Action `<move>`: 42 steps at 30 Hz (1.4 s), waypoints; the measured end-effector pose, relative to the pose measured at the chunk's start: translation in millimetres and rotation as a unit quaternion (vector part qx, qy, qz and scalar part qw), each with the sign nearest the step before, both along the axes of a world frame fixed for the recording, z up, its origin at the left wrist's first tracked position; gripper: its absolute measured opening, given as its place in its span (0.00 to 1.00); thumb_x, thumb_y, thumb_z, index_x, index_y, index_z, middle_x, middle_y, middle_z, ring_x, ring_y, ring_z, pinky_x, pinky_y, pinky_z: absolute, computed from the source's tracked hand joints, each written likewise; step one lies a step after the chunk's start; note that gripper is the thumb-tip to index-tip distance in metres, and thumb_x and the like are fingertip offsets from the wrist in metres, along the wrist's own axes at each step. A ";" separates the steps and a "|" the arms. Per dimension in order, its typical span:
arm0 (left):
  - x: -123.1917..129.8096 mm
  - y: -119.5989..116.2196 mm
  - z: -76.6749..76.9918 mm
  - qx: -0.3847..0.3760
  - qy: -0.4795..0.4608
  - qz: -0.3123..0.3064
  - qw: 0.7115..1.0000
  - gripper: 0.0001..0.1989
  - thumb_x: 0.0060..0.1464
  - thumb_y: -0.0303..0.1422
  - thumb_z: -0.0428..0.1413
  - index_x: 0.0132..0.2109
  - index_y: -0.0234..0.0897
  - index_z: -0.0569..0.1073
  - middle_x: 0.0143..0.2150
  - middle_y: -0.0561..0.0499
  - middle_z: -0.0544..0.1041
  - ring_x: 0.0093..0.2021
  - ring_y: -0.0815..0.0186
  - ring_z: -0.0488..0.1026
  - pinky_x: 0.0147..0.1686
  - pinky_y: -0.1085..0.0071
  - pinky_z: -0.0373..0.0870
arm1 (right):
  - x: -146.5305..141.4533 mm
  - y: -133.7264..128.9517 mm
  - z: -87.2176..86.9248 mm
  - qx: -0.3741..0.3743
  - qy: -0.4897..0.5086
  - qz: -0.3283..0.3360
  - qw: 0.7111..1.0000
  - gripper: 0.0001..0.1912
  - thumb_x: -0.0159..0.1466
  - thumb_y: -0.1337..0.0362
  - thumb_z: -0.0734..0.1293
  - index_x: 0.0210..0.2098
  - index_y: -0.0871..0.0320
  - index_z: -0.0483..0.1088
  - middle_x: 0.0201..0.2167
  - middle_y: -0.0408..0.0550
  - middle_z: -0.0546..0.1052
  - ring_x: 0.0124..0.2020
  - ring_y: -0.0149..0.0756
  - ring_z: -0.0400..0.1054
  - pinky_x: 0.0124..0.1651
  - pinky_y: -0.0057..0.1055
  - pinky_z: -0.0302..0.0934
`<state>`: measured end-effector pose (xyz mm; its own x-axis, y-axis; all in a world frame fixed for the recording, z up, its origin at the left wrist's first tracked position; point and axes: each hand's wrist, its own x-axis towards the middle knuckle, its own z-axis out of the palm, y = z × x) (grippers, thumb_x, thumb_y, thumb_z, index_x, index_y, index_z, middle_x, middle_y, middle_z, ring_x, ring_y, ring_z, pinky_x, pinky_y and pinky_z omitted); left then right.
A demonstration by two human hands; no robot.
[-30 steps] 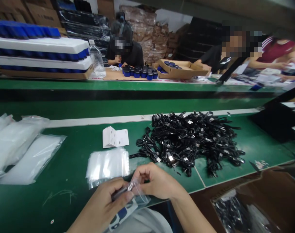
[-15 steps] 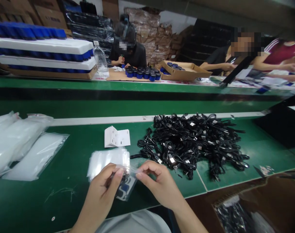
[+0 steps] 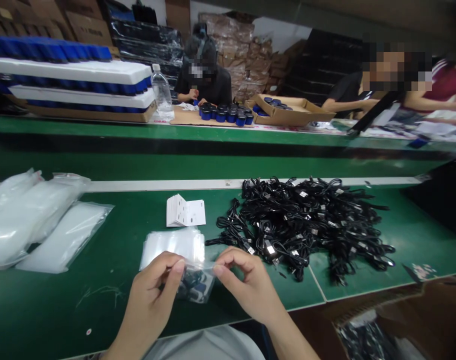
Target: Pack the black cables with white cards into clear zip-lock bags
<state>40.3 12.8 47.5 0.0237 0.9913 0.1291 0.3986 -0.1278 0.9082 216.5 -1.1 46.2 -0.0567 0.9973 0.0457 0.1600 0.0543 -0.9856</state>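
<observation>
Between my hands hangs a small clear plastic bag (image 3: 198, 287) with dark and pale items inside, which are too blurred to name. My left hand (image 3: 155, 282) pinches its upper left corner between thumb and forefinger. At the upper right corner, my right hand (image 3: 246, 280) pinches the bag's edge the same way. Just behind lies a stack of flat clear bags (image 3: 173, 243) on the green table (image 3: 111, 310). Folded white leaflets (image 3: 186, 212) stand beyond that stack. A large heap of black cables (image 3: 303, 215) lies to the right.
Large packs of clear bags (image 3: 29, 215) lie at the left. Across the bench are a bottle (image 3: 161, 92), blue-lidded jars (image 3: 228, 114), an open carton (image 3: 291, 112) and people working. A box of cables (image 3: 366, 335) is at lower right.
The dark coil near my left fingers now sits lower, inside the bag. My left thumb and forefinger have moved up to the bag's top edge. The view has shifted slightly.
</observation>
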 end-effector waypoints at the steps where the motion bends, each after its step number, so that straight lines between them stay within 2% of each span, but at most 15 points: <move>1: 0.5 -0.2 -0.5 0.001 0.000 0.001 1.000 0.11 0.54 0.38 0.51 0.27 0.38 0.70 0.26 0.55 0.72 0.26 0.69 0.68 0.24 0.77 0.62 | -1.2 -0.2 -1.1 -0.003 0.002 -0.002 1.000 0.07 0.60 0.65 0.65 0.26 0.59 0.71 0.25 0.43 0.71 0.27 0.31 0.64 0.31 0.26 0.58; 7: 4.3 -2.5 -4.5 -0.059 -0.033 -0.016 0.998 0.11 0.53 0.39 0.52 0.29 0.39 0.72 0.26 0.56 0.73 0.26 0.70 0.69 0.26 0.78 0.64 | -7.4 -0.6 -8.6 0.011 0.000 -0.041 0.999 0.08 0.59 0.67 0.65 0.24 0.59 0.69 0.23 0.42 0.69 0.26 0.30 0.62 0.29 0.26 0.56; 12: 5.3 -3.4 -5.4 -0.031 -0.067 -0.008 0.997 0.08 0.51 0.36 0.55 0.27 0.39 0.72 0.27 0.56 0.74 0.28 0.70 0.70 0.28 0.79 0.66 | -11.6 0.6 -13.0 -0.008 0.014 -0.040 0.999 0.06 0.59 0.67 0.65 0.26 0.59 0.71 0.24 0.43 0.71 0.27 0.31 0.64 0.31 0.26 0.57; 17: 2.2 -1.3 -8.5 -0.080 -0.047 -0.018 0.996 0.09 0.52 0.38 0.55 0.29 0.39 0.74 0.26 0.56 0.75 0.24 0.71 0.70 0.24 0.79 0.65 | -12.4 1.1 -15.3 -0.007 0.024 -0.045 0.999 0.07 0.59 0.66 0.65 0.25 0.59 0.70 0.23 0.42 0.69 0.27 0.31 0.63 0.31 0.26 0.57; 21: -2.4 1.7 -14.1 -0.026 -0.018 -0.060 0.998 0.08 0.52 0.37 0.55 0.29 0.39 0.74 0.26 0.56 0.75 0.23 0.72 0.70 0.24 0.80 0.67 | -12.4 0.2 -16.4 -0.019 0.026 -0.029 0.999 0.07 0.60 0.66 0.64 0.27 0.59 0.71 0.25 0.44 0.72 0.28 0.32 0.64 0.32 0.27 0.58; 24: -2.7 1.2 -17.8 0.022 -0.001 -0.067 0.997 0.07 0.53 0.35 0.54 0.30 0.39 0.73 0.26 0.56 0.75 0.23 0.72 0.70 0.23 0.81 0.67 | -17.0 -1.3 -17.6 0.012 0.022 -0.037 0.999 0.07 0.61 0.66 0.64 0.27 0.59 0.70 0.25 0.44 0.72 0.29 0.33 0.65 0.34 0.27 0.58; 28: 3.4 -1.5 -21.5 0.085 0.001 0.003 0.996 0.06 0.55 0.33 0.52 0.30 0.39 0.69 0.26 0.58 0.72 0.24 0.74 0.70 0.24 0.83 0.67 | -31.8 -5.4 -23.1 0.048 0.051 -0.060 0.996 0.05 0.62 0.63 0.63 0.32 0.58 0.67 0.30 0.44 0.69 0.31 0.32 0.64 0.33 0.26 0.59; 30: 6.7 -2.3 -23.2 0.108 -0.001 0.044 0.993 0.07 0.57 0.33 0.50 0.31 0.40 0.67 0.27 0.58 0.71 0.25 0.74 0.70 0.26 0.83 0.67 | -39.6 -7.9 -27.7 0.050 0.053 -0.041 0.996 0.07 0.63 0.61 0.61 0.36 0.57 0.66 0.29 0.43 0.68 0.28 0.31 0.63 0.30 0.25 0.57; 33: 9.4 -3.0 -26.0 0.114 -0.005 0.065 0.991 0.06 0.59 0.33 0.48 0.33 0.40 0.66 0.28 0.57 0.70 0.26 0.74 0.70 0.27 0.83 0.67 | -45.9 -10.5 -34.2 0.093 -0.022 -0.030 0.995 0.09 0.66 0.62 0.58 0.32 0.58 0.65 0.22 0.40 0.65 0.23 0.29 0.59 0.27 0.25 0.53; 36: 11.2 -4.7 -27.4 0.086 0.000 0.027 0.996 0.09 0.61 0.35 0.45 0.36 0.39 0.68 0.28 0.56 0.72 0.26 0.73 0.70 0.26 0.82 0.68 | -46.0 -10.2 -37.4 0.121 -0.063 -0.077 0.988 0.13 0.66 0.63 0.56 0.26 0.58 0.63 0.20 0.39 0.63 0.21 0.28 0.58 0.26 0.25 0.51; 39: 13.8 -7.9 -27.1 0.057 -0.005 -0.024 0.998 0.14 0.62 0.36 0.43 0.36 0.38 0.70 0.28 0.54 0.75 0.26 0.72 0.71 0.28 0.81 0.69 | -45.4 -9.0 -37.6 0.084 -0.016 -0.085 0.993 0.10 0.66 0.60 0.57 0.31 0.57 0.63 0.21 0.39 0.66 0.22 0.29 0.61 0.26 0.24 0.53; 42: 15.0 -11.3 -27.3 0.092 -0.010 -0.033 0.995 0.11 0.61 0.36 0.46 0.36 0.39 0.70 0.27 0.56 0.76 0.24 0.73 0.71 0.26 0.83 0.69 | -47.4 -9.2 -37.2 0.088 -0.014 -0.075 0.993 0.09 0.66 0.60 0.57 0.33 0.57 0.63 0.21 0.40 0.68 0.22 0.30 0.63 0.26 0.24 0.54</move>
<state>55.3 1.6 20.2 0.0845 0.9470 0.3099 0.3660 -0.3188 0.8743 169.1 -10.4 8.9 0.0874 0.9714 0.2207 0.2068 0.1990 -0.9579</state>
